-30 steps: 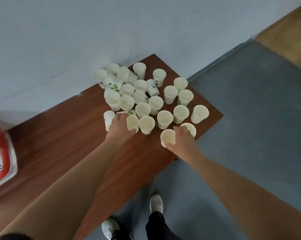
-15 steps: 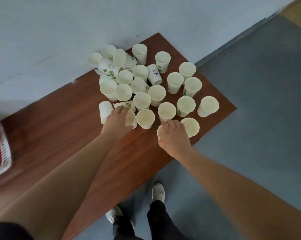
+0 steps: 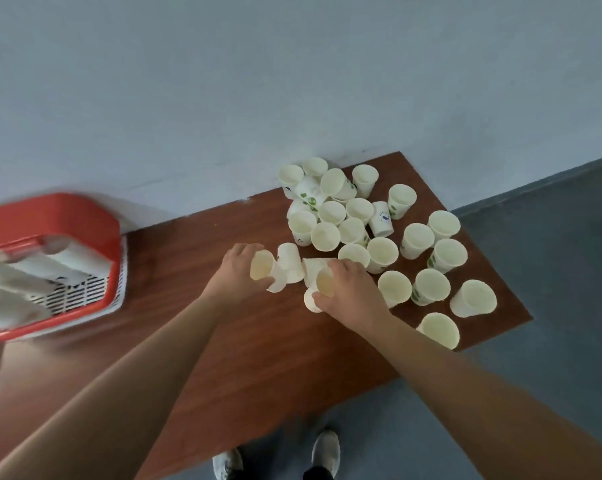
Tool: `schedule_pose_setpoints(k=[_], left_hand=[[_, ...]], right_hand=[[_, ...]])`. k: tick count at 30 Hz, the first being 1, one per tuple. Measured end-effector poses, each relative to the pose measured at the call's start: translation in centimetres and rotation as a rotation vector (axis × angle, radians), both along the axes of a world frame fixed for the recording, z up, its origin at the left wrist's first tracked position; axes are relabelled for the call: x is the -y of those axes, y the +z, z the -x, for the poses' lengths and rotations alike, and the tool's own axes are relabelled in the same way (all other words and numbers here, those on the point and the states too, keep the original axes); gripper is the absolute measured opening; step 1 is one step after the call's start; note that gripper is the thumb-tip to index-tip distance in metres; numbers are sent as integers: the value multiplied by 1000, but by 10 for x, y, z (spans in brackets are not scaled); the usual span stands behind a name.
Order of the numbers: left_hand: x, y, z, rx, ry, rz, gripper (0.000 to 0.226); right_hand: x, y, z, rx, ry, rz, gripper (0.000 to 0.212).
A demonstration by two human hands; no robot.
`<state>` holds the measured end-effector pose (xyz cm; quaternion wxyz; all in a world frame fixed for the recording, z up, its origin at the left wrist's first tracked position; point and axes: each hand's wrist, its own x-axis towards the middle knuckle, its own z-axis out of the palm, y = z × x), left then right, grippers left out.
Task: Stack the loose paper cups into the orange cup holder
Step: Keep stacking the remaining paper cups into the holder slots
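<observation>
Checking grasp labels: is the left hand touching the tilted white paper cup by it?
Touching. Head view: left hand curls round the tilted white paper cup, no gap.

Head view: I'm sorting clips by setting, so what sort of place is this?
Probably a plain indoor workroom or office: a brown wood-grain table against a bare pale grey wall, a grey floor, with loose white paper cups and an orange plastic cup holder on the table.

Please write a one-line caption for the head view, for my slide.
Left hand grips a cup and right hand a second cup, near loose cups on the table; orange holder at left.
</observation>
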<state>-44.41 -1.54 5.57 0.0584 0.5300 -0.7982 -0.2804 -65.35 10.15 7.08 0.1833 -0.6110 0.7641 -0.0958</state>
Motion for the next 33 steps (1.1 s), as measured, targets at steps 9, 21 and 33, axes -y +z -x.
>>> schedule_pose_setpoints(k=[9,21,33], left_hand=[[14,57,-183,-62,441,91,78],[37,67,-438,-139,839,134,78],[105,-4,-513,-79,673,92,80]], right_hand=[[94,57,-132,138,232,90,60],[177,65,-380,316,399,183,56],[225,33,-509,315,339,313,68]])
